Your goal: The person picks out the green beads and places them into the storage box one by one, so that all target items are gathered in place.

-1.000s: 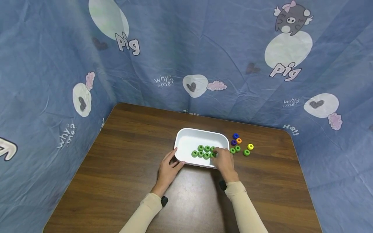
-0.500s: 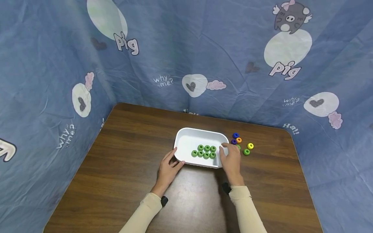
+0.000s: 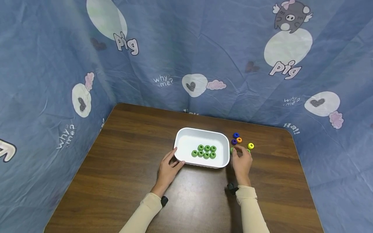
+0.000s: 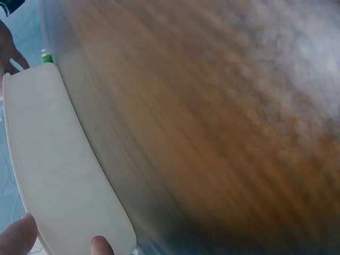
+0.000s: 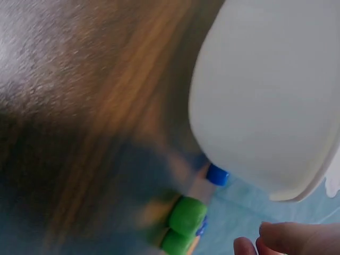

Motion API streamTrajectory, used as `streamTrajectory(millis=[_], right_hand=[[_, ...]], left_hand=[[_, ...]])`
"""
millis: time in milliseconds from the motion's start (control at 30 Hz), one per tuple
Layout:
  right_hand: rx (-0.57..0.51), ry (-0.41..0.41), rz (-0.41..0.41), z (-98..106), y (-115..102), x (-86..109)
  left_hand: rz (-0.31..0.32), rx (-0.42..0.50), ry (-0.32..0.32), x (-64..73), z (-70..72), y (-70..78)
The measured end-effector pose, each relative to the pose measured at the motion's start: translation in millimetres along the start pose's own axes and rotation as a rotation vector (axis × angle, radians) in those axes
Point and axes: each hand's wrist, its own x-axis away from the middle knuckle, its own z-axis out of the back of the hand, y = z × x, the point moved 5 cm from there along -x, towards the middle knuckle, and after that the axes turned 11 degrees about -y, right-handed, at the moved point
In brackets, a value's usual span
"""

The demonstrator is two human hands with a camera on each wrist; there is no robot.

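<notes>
In the head view, several green ring-shaped beads (image 3: 207, 148) lie in two rows inside the white tray (image 3: 184, 139). At the tray's near left corner, my left hand (image 3: 167, 170) touches the outside, thumb on the front wall and fingers on the left. Just right of the tray, my right hand (image 3: 242, 161) is over loose green beads, thumb and index finger apart. One green bead (image 3: 231, 150) shows beside its thumb; another is partly hidden behind the hand. In the right wrist view, two green beads (image 5: 187, 215) lie below the tray's edge, near the fingertips.
Behind the right hand lie two dark blue beads (image 3: 236, 135), an orange bead (image 3: 239, 140) and a yellow bead (image 3: 251, 146). All stand on a brown wooden table (image 3: 140, 136). A blue printed curtain (image 3: 163, 58) hangs behind the table and along its sides.
My right hand has moved from the beads inside the tray, over its right rim, to the loose green beads outside. The left hand has stayed at the tray corner.
</notes>
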Motion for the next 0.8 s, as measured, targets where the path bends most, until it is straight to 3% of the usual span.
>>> streamTrajectory(millis=[233,467,800], right_hand=[[0.019,-0.038,-0.038,-2,12,-2.4],[0.066,-0.145,-0.082,-6,21,-5.9],[0.117,-0.201,-0.060,-11,21,-10.1]], left_hand=[[-0.007,0.001,-0.001,-0.1,-0.3,-0.3],[-0.011,-0.009,0.001,-0.5,-0.2,-1.6],[-0.004,-0.008,-0.008,-0.7,-0.4,-1.6]])
